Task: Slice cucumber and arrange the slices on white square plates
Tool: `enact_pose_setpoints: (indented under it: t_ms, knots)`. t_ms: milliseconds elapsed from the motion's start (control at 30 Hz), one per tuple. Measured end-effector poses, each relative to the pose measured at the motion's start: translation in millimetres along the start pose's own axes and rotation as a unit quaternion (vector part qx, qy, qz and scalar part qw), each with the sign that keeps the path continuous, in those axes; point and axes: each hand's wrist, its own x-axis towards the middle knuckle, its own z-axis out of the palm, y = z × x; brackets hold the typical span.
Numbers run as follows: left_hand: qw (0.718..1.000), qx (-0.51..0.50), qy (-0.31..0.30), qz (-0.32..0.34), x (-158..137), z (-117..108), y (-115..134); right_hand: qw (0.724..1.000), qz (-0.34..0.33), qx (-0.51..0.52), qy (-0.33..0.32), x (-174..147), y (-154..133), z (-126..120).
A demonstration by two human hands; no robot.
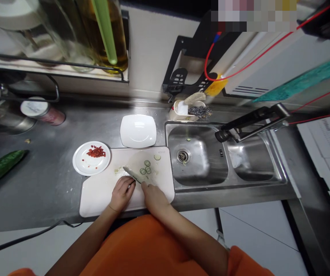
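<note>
My right hand (155,197) is closed round the handle of a kitchen knife (129,172), whose blade points up and left over the white cutting board (96,197). Close beside the blade, my left hand (121,193) rests on the board with its fingers curled over a mostly hidden piece; only a dark edge shows, and it looks like cucumber. Several thin cucumber slices (146,169) lie right of the blade, and a paler cucumber end slice (157,157) sits near the board's upper right corner. Small pale scraps (117,171) are left of the blade tip.
A square white plate (138,132) stands behind the board. The round white plate (78,158) at left holds chopped red pieces (96,151). A whole cucumber (2,168) lies far left, near a lidded can (42,111). At right are the sink (202,153) and black faucet (242,124).
</note>
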Motion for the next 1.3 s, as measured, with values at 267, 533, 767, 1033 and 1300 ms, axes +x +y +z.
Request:
enact_pose_setpoints:
  t_ms: [267, 533, 767, 1033, 1300]
  knots:
    - [1.0, 0.003, 0.0, 0.003, 1.8, 0.8, 2.0, 1.0, 0.001, -0.001, 0.015, 6.3, -0.4, 8.9]
    - [0.987, 0.1, 0.051, -0.118, -15.0, -47.0, -7.7, 0.999, 0.007, 0.005, 0.04, -13.9, 27.9, 7.0]
    - [0.934, 0.231, 0.122, -0.245, -22.8, -71.3, -45.8, 0.993, -0.009, -0.044, 0.113, -18.4, 52.0, 10.9]
    - [0.943, 0.226, 0.149, -0.194, -18.2, -72.7, -36.7, 0.989, -0.01, -0.072, 0.129, -7.8, 60.9, 19.6]
    - [0.993, 0.066, -0.1, -0.019, 42.5, -1.6, 34.3, 0.986, -0.029, -0.092, 0.135, -8.7, 61.2, 16.3]
